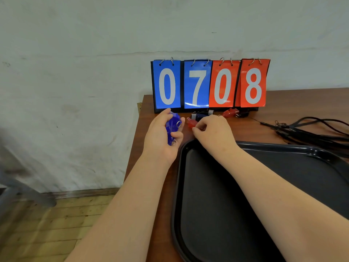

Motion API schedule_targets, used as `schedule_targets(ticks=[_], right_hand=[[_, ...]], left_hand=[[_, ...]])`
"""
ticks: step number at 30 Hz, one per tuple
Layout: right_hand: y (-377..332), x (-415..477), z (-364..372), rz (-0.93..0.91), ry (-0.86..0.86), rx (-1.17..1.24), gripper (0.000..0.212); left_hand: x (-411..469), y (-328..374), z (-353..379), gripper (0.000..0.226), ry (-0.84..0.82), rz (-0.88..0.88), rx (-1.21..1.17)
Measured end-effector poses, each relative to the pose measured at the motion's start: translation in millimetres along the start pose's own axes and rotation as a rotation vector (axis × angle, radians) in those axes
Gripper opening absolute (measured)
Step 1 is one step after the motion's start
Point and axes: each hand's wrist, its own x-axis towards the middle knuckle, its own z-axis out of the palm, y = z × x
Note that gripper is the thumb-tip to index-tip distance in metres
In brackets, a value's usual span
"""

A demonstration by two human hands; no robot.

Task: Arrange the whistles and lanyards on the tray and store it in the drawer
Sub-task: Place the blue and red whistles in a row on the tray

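The brown counter [294, 103] carries a black tray [217, 205] nearest the person, with a flip scoreboard [209, 84] against the wall. Black lanyards [311, 131] lie in a heap to the right. The left hand [160, 137] grips blue whistles [172, 127]. The right hand [213, 131] pinches a red whistle [191, 122] just beyond the tray. Another red whistle [231, 112] lies below the scoreboard.

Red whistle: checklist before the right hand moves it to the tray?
1. Right hand pinch on red whistle: cannot tell, the fingertips are at it but the contact is hidden.
2. Left hand grip on blue whistles: ok.
3. Room on tray: ok, nothing lies on it.
4. Tray close by: ok, it lies right under the right wrist.
5. Lanyards on tray: not ok, they lie on the table to the right.
6. Drawer open: cannot tell, out of view.
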Motion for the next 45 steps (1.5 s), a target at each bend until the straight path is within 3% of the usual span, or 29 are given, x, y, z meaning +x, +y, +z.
schedule_targets(ticks=[3,7,13,16,21,27,32,36,41,45], right_hand=[[-0.9,-3.1,-4.5,0.064,0.011,0.096,0.006],[-0.3,-7.5,-7.6,0.111,0.072,0.198,0.009],[-23.0,-12.1,-25.9,0.151,0.249,0.663,0.013],[-40.8,-20.4,-29.1,0.023,0.155,0.725,0.013],[-50.5,-28.5,-21.1,-0.139,0.013,0.623,0.012],[-48.8,-29.8,-23.9,-0.25,-0.017,0.554,0.008],[-48.6,-30.3,-28.3,-0.104,0.027,0.733,0.011],[-45.1,-25.8,-33.1,-0.024,0.093,0.711,0.014],[-45.7,-26.3,-36.9,0.09,-0.16,0.839,0.024],[-44.2,-23.3,-40.6,0.141,-0.269,0.829,0.031]], left_hand=[[-2.0,0.3,1.3,0.021,-0.01,-0.027,-0.018],[-4.0,0.1,1.9,0.024,-0.037,-0.05,-0.037],[-2.8,-1.2,0.3,0.021,-0.075,-0.043,-0.016],[0.3,-2.8,0.1,0.033,-0.063,0.018,0.036],[4.0,-4.0,-1.1,0.059,-0.055,0.081,0.148],[3.7,-3.9,-2.7,0.039,-0.106,0.093,0.237],[6.7,-3.0,-1.9,0.039,-0.15,0.09,0.241],[7.1,-3.9,0.2,0.035,-0.159,0.14,0.291],[-1.2,-6.7,4.1,0.043,-0.163,0.153,0.373],[-4.2,-6.2,4.8,0.043,-0.17,0.16,0.348]])
